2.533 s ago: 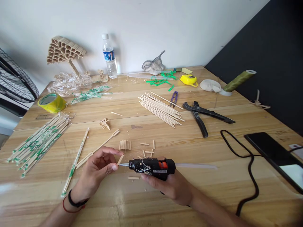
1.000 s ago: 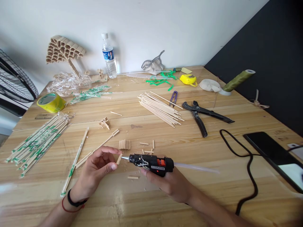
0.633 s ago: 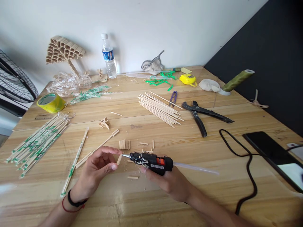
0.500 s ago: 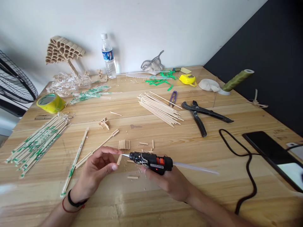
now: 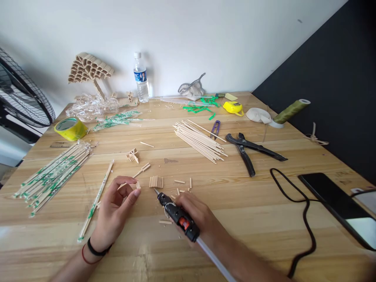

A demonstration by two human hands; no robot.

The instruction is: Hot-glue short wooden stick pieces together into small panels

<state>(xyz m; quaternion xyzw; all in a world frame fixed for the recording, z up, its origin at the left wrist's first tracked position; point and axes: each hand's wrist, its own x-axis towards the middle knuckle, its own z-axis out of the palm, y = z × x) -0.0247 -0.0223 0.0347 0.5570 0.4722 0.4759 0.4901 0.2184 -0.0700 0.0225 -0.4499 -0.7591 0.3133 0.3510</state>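
Note:
Between the thumb and forefinger of my left hand (image 5: 117, 207) is a small wooden piece (image 5: 138, 185), held upright above the table. My right hand (image 5: 199, 213) is wrapped round a black glue gun (image 5: 178, 215) with a clear glue stick (image 5: 216, 260) out of its back. The gun's nozzle points up and left, close to a small row of joined short sticks (image 5: 156, 181). Short cut sticks (image 5: 179, 181) lie just beyond my right hand. A longer stick piece (image 5: 142, 169) lies partly behind my left hand, near a small stick cluster (image 5: 133, 155).
Wrapped chopsticks (image 5: 55, 176) and yellow tape (image 5: 70, 128) lie left. Loose sticks (image 5: 199, 141), black cutters (image 5: 243, 147) and purple snips (image 5: 216, 128) lie beyond my hands. A phone (image 5: 331, 203) and black cord (image 5: 308, 219) are right. A bottle (image 5: 141, 82) and stick model (image 5: 89, 68) stand at the back.
The glue gun has turned, its nozzle now away from the held piece and its rear end lower. My left hand has shifted slightly left with the wooden piece. The camera view has also shifted.

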